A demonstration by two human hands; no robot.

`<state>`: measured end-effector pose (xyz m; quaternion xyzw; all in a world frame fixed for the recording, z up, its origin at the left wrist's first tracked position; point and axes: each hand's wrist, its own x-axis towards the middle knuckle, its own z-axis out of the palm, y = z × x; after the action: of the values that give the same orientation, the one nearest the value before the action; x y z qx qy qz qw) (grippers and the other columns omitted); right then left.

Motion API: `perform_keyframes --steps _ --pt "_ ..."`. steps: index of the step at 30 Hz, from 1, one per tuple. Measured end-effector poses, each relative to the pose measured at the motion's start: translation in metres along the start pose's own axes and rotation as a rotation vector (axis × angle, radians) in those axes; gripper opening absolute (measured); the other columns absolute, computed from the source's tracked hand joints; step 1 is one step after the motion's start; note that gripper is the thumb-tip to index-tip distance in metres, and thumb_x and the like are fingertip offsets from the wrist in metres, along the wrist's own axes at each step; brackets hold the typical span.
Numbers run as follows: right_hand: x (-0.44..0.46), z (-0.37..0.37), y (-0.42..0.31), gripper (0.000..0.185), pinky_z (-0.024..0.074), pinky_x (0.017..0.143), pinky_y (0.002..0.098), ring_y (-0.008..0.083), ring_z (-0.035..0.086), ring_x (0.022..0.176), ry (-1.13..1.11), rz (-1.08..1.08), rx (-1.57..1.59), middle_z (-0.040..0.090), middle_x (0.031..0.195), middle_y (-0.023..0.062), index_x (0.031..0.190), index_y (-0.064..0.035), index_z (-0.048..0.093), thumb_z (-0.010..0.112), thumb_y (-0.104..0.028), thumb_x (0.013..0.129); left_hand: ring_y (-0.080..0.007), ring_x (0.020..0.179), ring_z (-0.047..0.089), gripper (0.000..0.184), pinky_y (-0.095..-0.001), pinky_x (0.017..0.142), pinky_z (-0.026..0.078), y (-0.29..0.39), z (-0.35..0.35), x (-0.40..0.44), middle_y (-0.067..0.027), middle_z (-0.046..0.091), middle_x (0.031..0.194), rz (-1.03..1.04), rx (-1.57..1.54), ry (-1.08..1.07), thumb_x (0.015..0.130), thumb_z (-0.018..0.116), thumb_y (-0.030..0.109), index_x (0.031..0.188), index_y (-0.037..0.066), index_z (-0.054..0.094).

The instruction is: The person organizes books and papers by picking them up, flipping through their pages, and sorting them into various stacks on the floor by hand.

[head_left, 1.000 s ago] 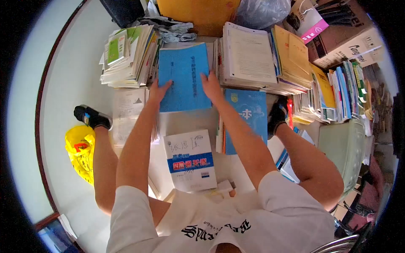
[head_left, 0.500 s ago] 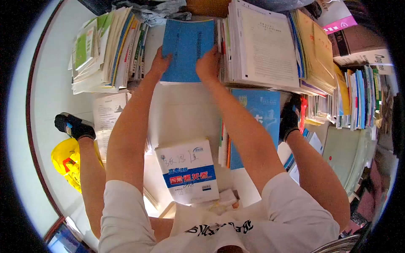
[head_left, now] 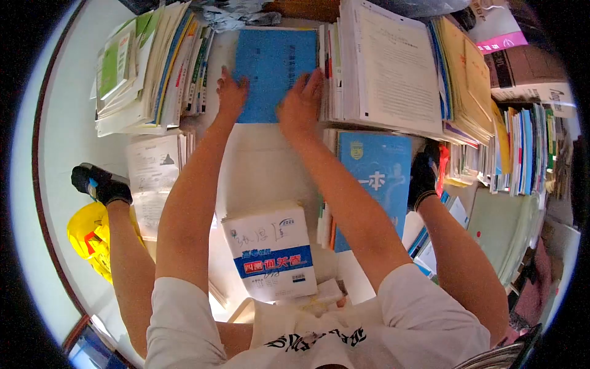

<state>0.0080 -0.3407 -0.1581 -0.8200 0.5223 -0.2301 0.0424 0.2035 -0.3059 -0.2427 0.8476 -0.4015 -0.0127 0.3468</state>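
Observation:
A blue book [head_left: 270,67] lies flat between the upright stacks at the far side. At its left edge is my left hand [head_left: 232,95], open with its fingers apart. My right hand [head_left: 300,104] rests over the book's lower right corner, its fingers stretched toward the right edge and slightly spread. Neither hand grips the book. Left of it stands a row of books and papers [head_left: 153,67]; close on the right is a tall stack of printed sheets [head_left: 399,74]. Nearer my body lies a white booklet stack with a blue band [head_left: 270,252].
A light-blue book [head_left: 375,184] lies right of my forearm, and printed papers [head_left: 153,178] lie to the left. A yellow bag [head_left: 89,237] sits by my left foot. More upright books [head_left: 522,144] and a cardboard box [head_left: 528,67] line the right side.
My hands have loosened from the sides of the blue book, and their fingers have spread. My right hand has shifted slightly down and left. The view has moved a little.

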Motion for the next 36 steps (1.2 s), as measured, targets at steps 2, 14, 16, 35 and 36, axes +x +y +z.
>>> perform_keyframes --steps 2,14,16,35,36 --pt "0.0 0.001 0.003 0.07 0.0208 0.121 0.0495 0.0473 0.025 0.143 -0.007 -0.02 -0.003 0.028 0.151 0.0349 0.141 0.0185 0.033 0.063 -0.004 0.082 -0.045 0.115 0.051 0.071 -0.0572 0.1 0.038 0.001 -0.005 -0.001 -0.0312 0.05 0.124 0.003 0.051 -0.106 0.091 0.063 0.037 0.142 -0.007 0.037" --pt "-0.03 -0.058 0.012 0.046 0.0345 0.114 0.0489 0.0461 0.037 0.136 -0.19 -0.125 0.243 0.038 0.145 0.0308 0.131 0.0115 0.048 0.056 -0.007 0.089 -0.0449 0.111 0.055 0.055 -0.049 0.099 0.043 0.046 -0.085 -0.047 -0.0311 0.056 0.114 0.031 0.028 -0.276 0.095 0.061 0.031 0.128 -0.01 0.045" --pt "-0.054 -0.077 0.009 0.044 0.0379 0.111 0.0479 0.045 0.041 0.134 -0.228 -0.148 0.276 0.04 0.143 0.0304 0.13 0.0091 0.05 0.056 -0.008 0.089 -0.0419 0.11 0.056 0.041 -0.0465 0.097 0.044 0.071 -0.122 -0.094 -0.0261 0.058 0.113 0.105 -0.082 -0.076 0.095 0.059 0.022 0.124 -0.007 0.052" --pt "-0.213 -0.139 0.01 0.061 0.0508 0.088 0.0498 0.0336 0.058 0.111 -0.827 -0.413 0.155 0.062 0.113 0.0129 0.103 -0.0067 0.069 0.065 -0.064 0.082 -0.027 0.095 0.07 0.075 -0.0352 0.085 0.054 0.046 -0.261 -0.408 -0.0193 0.07 0.107 -0.983 -0.393 -0.412 0.08 0.078 0.05 0.123 -0.009 0.057" --pt "-0.213 -0.137 0.014 0.061 0.0508 0.088 0.0498 0.0336 0.058 0.111 -0.814 -0.415 0.148 0.062 0.113 0.0129 0.103 -0.0067 0.069 0.065 -0.064 0.082 -0.0232 0.095 0.069 0.071 -0.0325 0.084 0.054 0.036 -0.263 -0.402 -0.0169 0.07 0.108 -1.014 -0.627 -0.574 0.081 0.077 0.047 0.122 -0.007 0.058"
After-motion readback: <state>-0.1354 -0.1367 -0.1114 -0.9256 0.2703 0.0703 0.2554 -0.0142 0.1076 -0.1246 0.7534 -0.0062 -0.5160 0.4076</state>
